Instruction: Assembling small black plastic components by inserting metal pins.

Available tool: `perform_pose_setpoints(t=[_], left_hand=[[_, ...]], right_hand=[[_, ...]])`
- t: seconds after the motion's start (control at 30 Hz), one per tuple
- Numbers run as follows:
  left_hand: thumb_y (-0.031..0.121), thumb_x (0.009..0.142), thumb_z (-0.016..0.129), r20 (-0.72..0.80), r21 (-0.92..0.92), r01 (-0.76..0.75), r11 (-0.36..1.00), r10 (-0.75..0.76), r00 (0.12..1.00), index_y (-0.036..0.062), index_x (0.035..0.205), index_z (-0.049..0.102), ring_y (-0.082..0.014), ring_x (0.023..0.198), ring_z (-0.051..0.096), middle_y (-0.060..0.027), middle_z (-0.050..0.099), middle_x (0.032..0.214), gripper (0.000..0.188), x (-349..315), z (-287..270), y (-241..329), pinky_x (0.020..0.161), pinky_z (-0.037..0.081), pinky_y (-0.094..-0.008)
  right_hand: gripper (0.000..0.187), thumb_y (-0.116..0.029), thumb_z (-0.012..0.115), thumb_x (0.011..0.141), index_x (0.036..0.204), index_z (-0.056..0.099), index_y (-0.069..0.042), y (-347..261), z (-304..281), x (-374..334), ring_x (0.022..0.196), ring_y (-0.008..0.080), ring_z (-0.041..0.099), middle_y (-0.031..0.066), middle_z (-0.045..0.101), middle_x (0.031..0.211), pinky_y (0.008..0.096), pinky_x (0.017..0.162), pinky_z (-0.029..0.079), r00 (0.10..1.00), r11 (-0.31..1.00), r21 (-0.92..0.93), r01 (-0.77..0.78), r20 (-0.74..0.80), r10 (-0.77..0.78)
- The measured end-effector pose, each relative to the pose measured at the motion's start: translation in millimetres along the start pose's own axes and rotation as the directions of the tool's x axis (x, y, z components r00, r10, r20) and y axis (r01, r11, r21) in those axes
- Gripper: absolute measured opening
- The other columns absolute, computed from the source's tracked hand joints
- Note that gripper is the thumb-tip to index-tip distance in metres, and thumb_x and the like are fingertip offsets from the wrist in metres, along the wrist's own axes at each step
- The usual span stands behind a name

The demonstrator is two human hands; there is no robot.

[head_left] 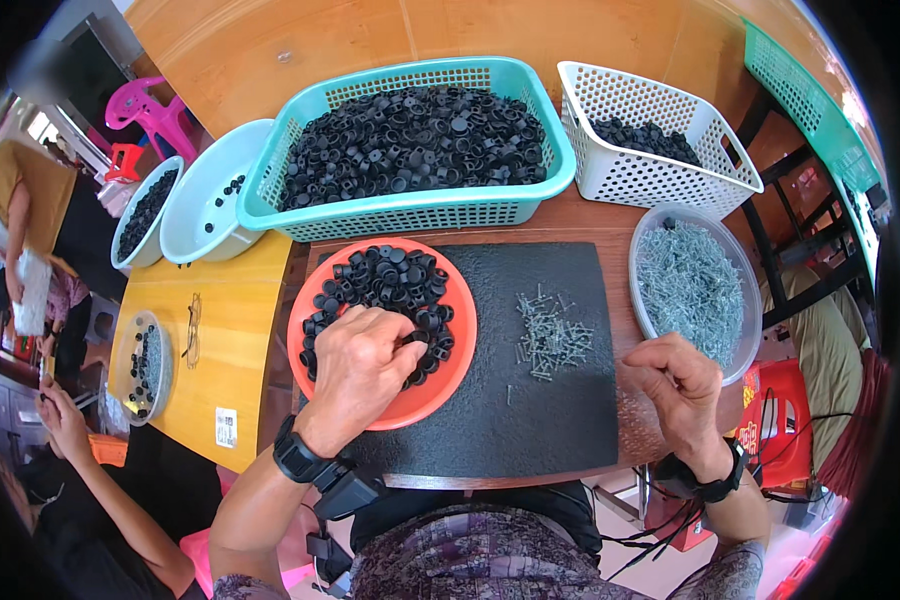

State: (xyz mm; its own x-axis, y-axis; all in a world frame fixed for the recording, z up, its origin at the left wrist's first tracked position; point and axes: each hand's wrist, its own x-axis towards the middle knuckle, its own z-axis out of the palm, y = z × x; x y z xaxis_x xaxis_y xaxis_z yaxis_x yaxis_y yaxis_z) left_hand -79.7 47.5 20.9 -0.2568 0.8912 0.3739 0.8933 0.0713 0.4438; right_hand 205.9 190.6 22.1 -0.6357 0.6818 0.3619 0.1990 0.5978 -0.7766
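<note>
My left hand [355, 365] reaches into a red bowl [459, 385] of small black plastic caps [390, 278]. Its thumb and forefinger are closed around one black cap [420, 338] at the bowl's right side. Over the right edge of the table, my right hand [682, 385] is held in a pinch; whatever its fingertips hold, if anything, is too small to make out. Between the hands, a loose pile of silvery screws [552, 335] lies on a black mat [490, 440]. One single screw [510, 394] lies apart, nearer me.
Behind stand a teal basket [410, 210] heaped with black caps and a white basket [660, 185] with fewer. A clear tub [638, 300] of screws is beside my right hand. Left are pale bowls [195, 235], eyeglasses [193, 330] and another person's hand [62, 418].
</note>
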Motion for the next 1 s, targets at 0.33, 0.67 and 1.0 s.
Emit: perform_pose_setpoints(t=[0.33, 0.67, 1.0], left_hand=[[0.001, 0.07, 0.072, 0.037, -0.54, 0.064, 0.839, -0.052, 0.998, -0.0002, 0.091, 0.063, -0.0136, 0.061, 0.056, -0.005, 0.058, 0.07, 0.023, -27.9, -8.8, 59.1, 0.056, 0.043, -0.0258], [0.004, 0.076, 0.072, 0.113, -0.741, 0.213, 0.637, -0.194, 0.974, -0.0007, 0.098, 0.063, -0.0099, 0.063, 0.055, -0.0034, 0.058, 0.071, 0.025, -51.5, 18.7, 73.4, 0.057, 0.044, -0.0226], [0.001, 0.08, 0.067, 0.385, -0.869, 0.453, 0.202, -0.301, 0.872, -0.003, 0.101, 0.062, -0.0106, 0.08, 0.062, -0.0061, 0.064, 0.089, 0.021, -67.1, 28.0, 74.0, 0.07, 0.05, -0.0215]], right_hand=[[0.021, 0.008, 0.067, 0.07, 0.09, 0.063, 0.001, -44.4, 41.3, -1.3, 0.072, 0.0251, 0.06, 0.012, 0.063, 0.081, 0.0317, 0.063, 0.047, 0.995, 0.98, 0.195, 0.027, 0.085, -0.044], [0.01, -0.004, 0.064, 0.083, 0.091, 0.06, 0.001, -53.9, 77.1, -19.5, 0.072, 0.0064, 0.056, 0.0044, 0.062, 0.08, 0.0232, 0.063, 0.047, 0.939, 0.723, 0.599, -0.345, 0.225, 0.261], [0.007, -0.003, 0.063, 0.084, 0.09, 0.061, 0.001, -50.0, 73.1, -28.8, 0.071, 0.0059, 0.057, 0.0041, 0.064, 0.08, 0.0215, 0.061, 0.046, 0.838, 0.594, 0.592, -0.545, 0.404, 0.367]])
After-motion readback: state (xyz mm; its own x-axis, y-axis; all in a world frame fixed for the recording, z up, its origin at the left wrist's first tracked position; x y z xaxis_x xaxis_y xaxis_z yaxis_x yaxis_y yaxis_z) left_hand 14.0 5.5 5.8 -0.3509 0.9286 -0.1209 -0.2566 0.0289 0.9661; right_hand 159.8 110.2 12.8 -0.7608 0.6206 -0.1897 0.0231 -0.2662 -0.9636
